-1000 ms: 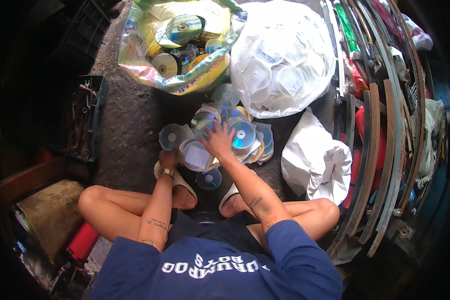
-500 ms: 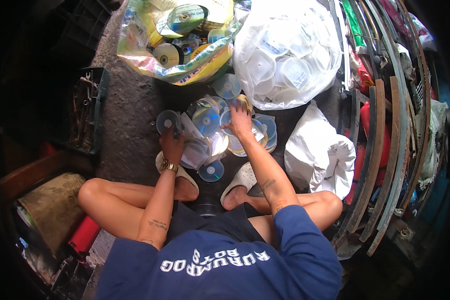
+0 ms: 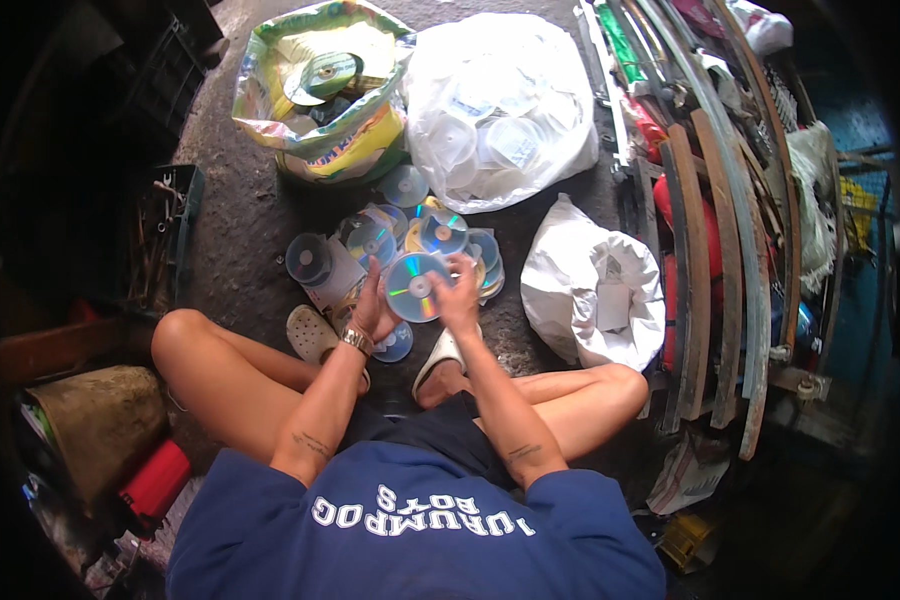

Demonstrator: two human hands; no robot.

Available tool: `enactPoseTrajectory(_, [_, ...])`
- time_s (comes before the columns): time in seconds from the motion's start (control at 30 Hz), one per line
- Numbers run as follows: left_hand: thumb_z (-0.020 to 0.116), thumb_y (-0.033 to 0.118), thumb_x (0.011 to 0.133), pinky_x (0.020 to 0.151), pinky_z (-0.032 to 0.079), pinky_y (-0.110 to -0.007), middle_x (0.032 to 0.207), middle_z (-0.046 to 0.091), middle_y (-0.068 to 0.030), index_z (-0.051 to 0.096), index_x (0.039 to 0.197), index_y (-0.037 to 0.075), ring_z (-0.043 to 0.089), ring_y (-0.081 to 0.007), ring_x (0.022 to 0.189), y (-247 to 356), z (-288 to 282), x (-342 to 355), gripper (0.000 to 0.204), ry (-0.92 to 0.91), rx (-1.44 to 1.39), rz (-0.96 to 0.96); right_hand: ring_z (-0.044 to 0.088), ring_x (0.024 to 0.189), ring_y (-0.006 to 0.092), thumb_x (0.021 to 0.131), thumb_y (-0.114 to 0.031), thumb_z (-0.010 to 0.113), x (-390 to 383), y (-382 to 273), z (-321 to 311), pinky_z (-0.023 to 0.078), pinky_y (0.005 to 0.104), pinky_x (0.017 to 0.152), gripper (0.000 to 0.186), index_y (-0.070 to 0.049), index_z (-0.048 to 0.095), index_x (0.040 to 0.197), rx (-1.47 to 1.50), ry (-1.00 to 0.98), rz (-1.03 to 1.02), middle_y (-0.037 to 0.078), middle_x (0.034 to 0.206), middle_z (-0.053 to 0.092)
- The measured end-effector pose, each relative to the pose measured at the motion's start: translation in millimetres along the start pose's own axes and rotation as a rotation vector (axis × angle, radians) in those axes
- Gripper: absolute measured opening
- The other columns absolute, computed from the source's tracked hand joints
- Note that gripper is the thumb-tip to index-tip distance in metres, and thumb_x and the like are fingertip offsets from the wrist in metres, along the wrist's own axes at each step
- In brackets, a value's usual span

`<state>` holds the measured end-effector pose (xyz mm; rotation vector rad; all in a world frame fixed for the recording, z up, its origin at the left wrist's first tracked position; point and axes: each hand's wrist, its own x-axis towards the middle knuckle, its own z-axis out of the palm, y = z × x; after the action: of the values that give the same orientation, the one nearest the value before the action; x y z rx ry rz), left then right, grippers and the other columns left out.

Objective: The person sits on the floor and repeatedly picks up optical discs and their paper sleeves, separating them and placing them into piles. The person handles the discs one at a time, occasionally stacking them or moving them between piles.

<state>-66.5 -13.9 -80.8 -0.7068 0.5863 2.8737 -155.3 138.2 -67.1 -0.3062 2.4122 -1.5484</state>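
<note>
A shiny disc (image 3: 406, 300) is held up in front of me, tilted, above a pile of discs. My right hand (image 3: 457, 298) is closed on its right side, fingertips on its face. Beside its left edge is my left hand (image 3: 372, 312), thumb stretched upward and palm turned toward the disc; whether it touches the edge I cannot tell. Beneath and beyond lie several loose discs (image 3: 443, 232), some overlapping, with paper sleeves (image 3: 342, 272) among them. One dark disc (image 3: 308, 259) lies at the pile's left.
A colourful sack (image 3: 345, 155) with discs stands at the far left, beside a clear plastic bag (image 3: 560, 165) full of clear round pieces. A white sack (image 3: 560, 290) sits open on the right, near curved metal bars (image 3: 682, 290). A tool box (image 3: 192, 215) stands left.
Both hands have come up from the pile and closer together, and a disc is now in my right hand. The view has shifted, and the white sack's opening shows.
</note>
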Motion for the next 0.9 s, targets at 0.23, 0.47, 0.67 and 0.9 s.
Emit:
enactPoseTrajectory(0.23, [0.057, 0.072, 0.095, 0.112, 0.046, -0.044, 0.140, 0.058, -0.0107, 0.040, 0.157, 0.019, 0.055, -0.0258, 0.133, -38.5, 17.5, -37.5, 0.083, 0.026, -0.004, 0.043, 0.060, 0.129, 0.0361, 0.076, -0.049, 0.089, -91.9, -29.6, -6.4, 0.045, 0.0424, 0.112, 0.076, -0.003, 0.066, 0.132, -0.140, -0.285, 0.010, 0.023, 0.141, 0.060])
enactPoseTrajectory(0.47, [0.070, 0.058, 0.095, 0.108, 0.051, -0.054, 0.146, 0.054, -0.0074, 0.041, 0.158, 0.019, 0.056, -0.0249, 0.133, -23.9, 34.9, -56.7, 0.079, -0.063, -0.114, 0.111, 0.068, 0.106, 0.0157, 0.101, -0.027, 0.070, -66.0, -18.0, -57.8, 0.056, 0.0340, 0.095, 0.051, -0.006, 0.057, 0.146, 0.557, -0.429, 0.197, 0.009, 0.120, 0.073])
enactPoseTrajectory(0.67, [0.068, 0.051, 0.098, 0.094, 0.058, -0.051, 0.143, 0.061, -0.0072, 0.053, 0.151, 0.013, 0.064, -0.0229, 0.125, -9.7, 37.4, -68.2, 0.067, 0.254, 0.600, 0.052, 0.040, 0.145, 0.0443, 0.080, -0.012, 0.074, -75.3, -25.7, -59.3, 0.045, 0.0519, 0.109, 0.064, -0.025, 0.062, 0.141, -0.559, -0.046, -0.555, 0.014, 0.145, 0.057])
enactPoseTrajectory(0.9, [0.063, 0.060, 0.098, 0.101, 0.053, -0.044, 0.134, 0.067, -0.0070, 0.057, 0.142, 0.005, 0.065, -0.0239, 0.120, -16.5, -12.3, -54.1, 0.072, 0.360, 0.432, 0.126, 0.072, 0.097, 0.0320, 0.086, -0.029, 0.076, -58.1, -117.5, -69.7, 0.054, 0.0484, 0.087, 0.026, -0.011, 0.073, 0.104, -0.597, -0.987, -0.255, 0.016, 0.095, 0.075])
